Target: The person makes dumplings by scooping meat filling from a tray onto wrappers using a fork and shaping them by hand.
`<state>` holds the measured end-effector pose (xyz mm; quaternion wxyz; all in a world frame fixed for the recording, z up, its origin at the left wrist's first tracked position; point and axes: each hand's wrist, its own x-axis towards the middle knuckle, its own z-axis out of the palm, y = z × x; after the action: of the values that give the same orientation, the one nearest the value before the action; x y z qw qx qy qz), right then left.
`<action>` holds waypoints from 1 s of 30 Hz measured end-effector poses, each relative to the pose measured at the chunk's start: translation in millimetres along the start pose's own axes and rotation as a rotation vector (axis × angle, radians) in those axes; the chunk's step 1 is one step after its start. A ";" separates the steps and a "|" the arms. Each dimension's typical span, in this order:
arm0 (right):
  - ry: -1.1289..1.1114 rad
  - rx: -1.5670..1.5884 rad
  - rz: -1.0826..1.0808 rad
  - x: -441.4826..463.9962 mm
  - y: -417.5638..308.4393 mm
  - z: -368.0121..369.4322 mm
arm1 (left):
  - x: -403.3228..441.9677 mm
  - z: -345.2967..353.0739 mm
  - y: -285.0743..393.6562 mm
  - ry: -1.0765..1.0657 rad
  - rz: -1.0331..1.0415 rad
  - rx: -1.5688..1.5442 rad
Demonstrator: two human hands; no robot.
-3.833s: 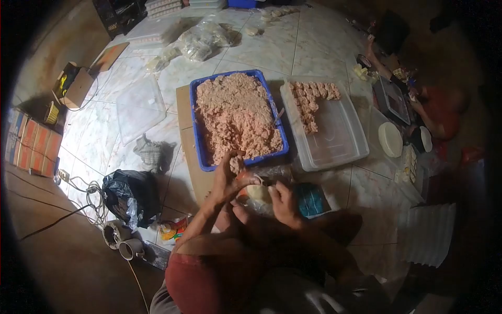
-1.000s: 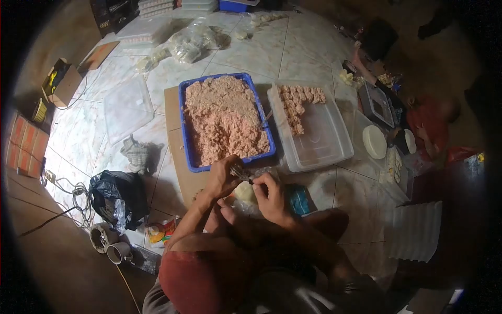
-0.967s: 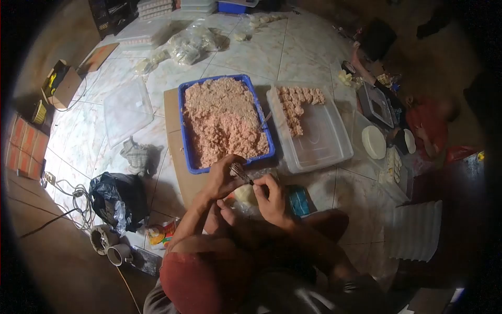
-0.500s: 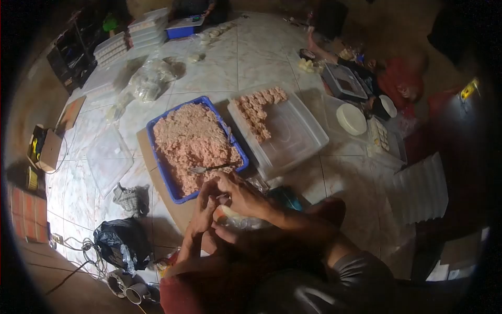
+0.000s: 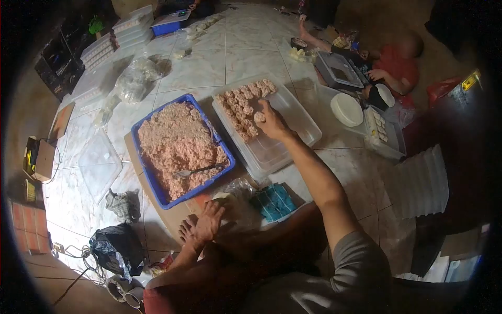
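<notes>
My right hand [image 5: 274,124] is over the clear plastic container [image 5: 285,149], its fingers around a small ball of pale pink minced mixture [image 5: 259,117]. Rows of similar lumps [image 5: 238,104] line the container's far and left sides, right beside the ball. My left hand [image 5: 207,222] rests low, near a foot and a clear plastic bag [image 5: 238,191], fingers loosely stretched and nothing visible in them. To the left, a blue tray [image 5: 137,152] is filled with the mince [image 5: 172,131]. A spoon-like metal utensil [image 5: 196,171] lies on the mince.
A teal checked cloth [image 5: 273,203] lies in front of the container. Round white tub [image 5: 346,110] and a tray with pale pieces [image 5: 377,125] stand at right. Black plastic bag [image 5: 117,248] and cables are at lower left. Another person in red [image 5: 400,65] sits at upper right.
My hands were together by the tray's near edge. My right hand has since reached out over the container with a ball of mince, while my left has dropped lower. The view has shifted slightly.
</notes>
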<state>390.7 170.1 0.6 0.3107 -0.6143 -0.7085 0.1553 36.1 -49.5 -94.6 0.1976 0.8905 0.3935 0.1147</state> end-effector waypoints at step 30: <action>-0.452 -0.171 -0.379 -44.2 -159.3 139.1 | 9.4 7.3 -3.1 0.252 0.277 0.080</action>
<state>182.0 118.5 -20.1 0.1158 -0.4450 -0.8721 0.1670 43.0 -42.6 -102.0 0.0937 0.9219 0.2928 0.2358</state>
